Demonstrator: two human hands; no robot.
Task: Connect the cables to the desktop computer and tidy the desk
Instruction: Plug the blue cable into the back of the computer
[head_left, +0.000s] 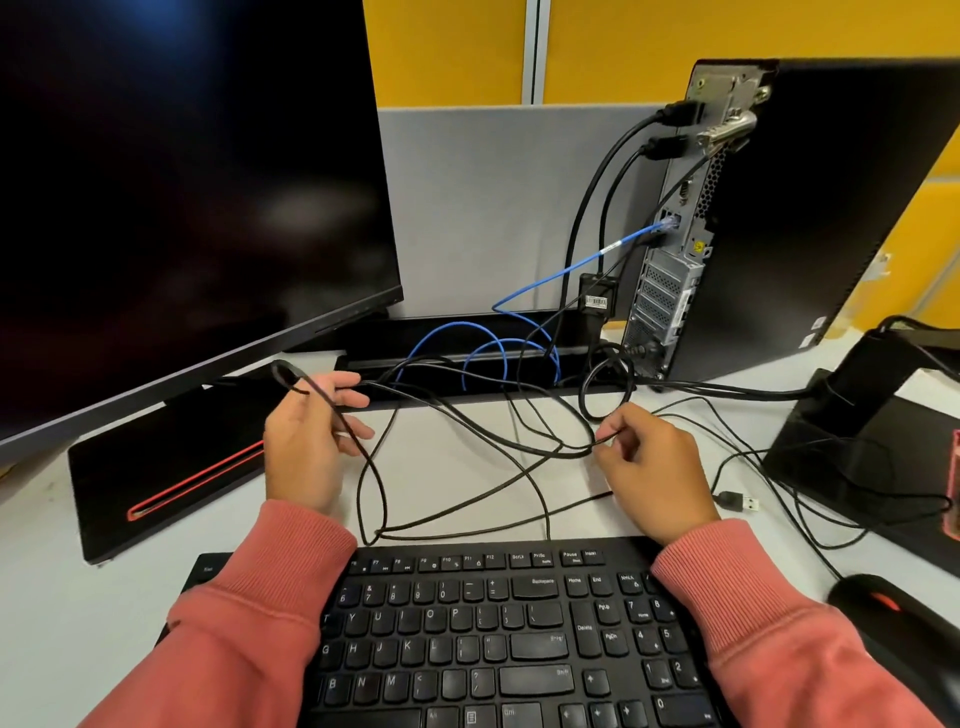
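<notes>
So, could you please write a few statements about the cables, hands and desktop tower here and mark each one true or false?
1. Both hands hold a thin black cable. True: the left hand and right hand each grip it.
2. The blue cable lies unplugged on the desk. False: it is plugged into the back of the desktop tower.
3. A loose USB plug lies on the desk right of the right hand. True.
4. The monitor shows a login window. False: its screen is dark.
5. The keyboard is white. False: it is black.

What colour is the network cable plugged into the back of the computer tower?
Blue network cable, seen in the head view.
</notes>
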